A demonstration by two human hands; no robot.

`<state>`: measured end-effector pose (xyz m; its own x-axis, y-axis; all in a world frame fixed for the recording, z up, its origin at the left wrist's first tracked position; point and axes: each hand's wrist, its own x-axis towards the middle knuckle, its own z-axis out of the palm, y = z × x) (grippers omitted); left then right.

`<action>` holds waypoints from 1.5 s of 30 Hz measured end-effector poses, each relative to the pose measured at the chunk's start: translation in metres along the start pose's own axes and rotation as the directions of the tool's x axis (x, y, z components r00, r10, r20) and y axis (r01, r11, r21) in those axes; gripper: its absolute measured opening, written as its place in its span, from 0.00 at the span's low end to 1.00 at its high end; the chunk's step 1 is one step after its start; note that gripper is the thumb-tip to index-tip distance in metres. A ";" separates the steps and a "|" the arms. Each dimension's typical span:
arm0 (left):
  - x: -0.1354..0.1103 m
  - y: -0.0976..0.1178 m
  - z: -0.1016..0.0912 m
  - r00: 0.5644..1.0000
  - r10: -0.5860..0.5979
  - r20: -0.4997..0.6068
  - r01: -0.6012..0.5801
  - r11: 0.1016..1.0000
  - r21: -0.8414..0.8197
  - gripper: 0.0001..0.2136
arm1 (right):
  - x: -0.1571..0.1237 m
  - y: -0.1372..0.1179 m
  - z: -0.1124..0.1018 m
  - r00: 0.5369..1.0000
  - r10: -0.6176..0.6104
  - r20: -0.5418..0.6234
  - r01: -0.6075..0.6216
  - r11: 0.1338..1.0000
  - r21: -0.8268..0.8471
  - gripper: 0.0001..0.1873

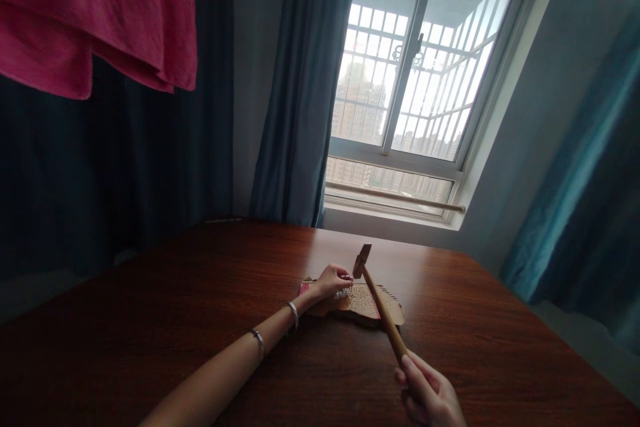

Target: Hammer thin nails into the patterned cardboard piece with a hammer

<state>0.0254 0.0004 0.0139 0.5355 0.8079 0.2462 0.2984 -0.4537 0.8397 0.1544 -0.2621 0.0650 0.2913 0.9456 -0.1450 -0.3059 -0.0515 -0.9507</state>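
Observation:
My right hand (431, 392) is closed around the lower end of a hammer's wooden handle. The hammer (383, 310) slants up and away, its brownish head (361, 263) raised close to my left fingertips. My left hand (334, 281) reaches over a brown, cardboard-like board (393, 307) with an uneven edge, many small dark dots and pink-red patches. Its thumb and fingers are pinched together; what they hold is too small to make out. Below those fingers, a cluster of small whitish bits (344, 293) shows on the board. Two bracelets circle my left wrist and forearm.
The board lies on a glossy reddish-brown wooden table (210, 327). Beyond the table's far edge are blue curtains (295, 113) and a barred window (400, 80). A pink-red cloth (125, 13) hangs at the upper left.

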 end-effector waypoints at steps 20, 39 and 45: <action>0.000 -0.003 -0.003 0.998 0.052 0.038 -0.049 0.997 -0.056 0.14 | 0.004 0.011 -0.006 0.999 -0.033 -0.043 0.035 0.998 0.048 0.29; 0.003 -0.012 -0.005 0.998 0.054 0.012 -0.055 0.996 0.066 0.16 | 0.007 0.010 0.000 1.000 0.002 0.021 -0.003 0.999 0.038 0.24; 0.003 -0.010 -0.005 0.999 0.038 0.010 -0.038 0.997 0.072 0.16 | 0.007 0.010 0.002 1.000 0.008 0.012 -0.009 0.999 0.053 0.26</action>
<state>0.0203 0.0087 0.0087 0.5542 0.7864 0.2729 0.3338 -0.5103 0.7926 0.1514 -0.2553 0.0553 0.2777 0.9490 -0.1491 -0.3561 -0.0425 -0.9335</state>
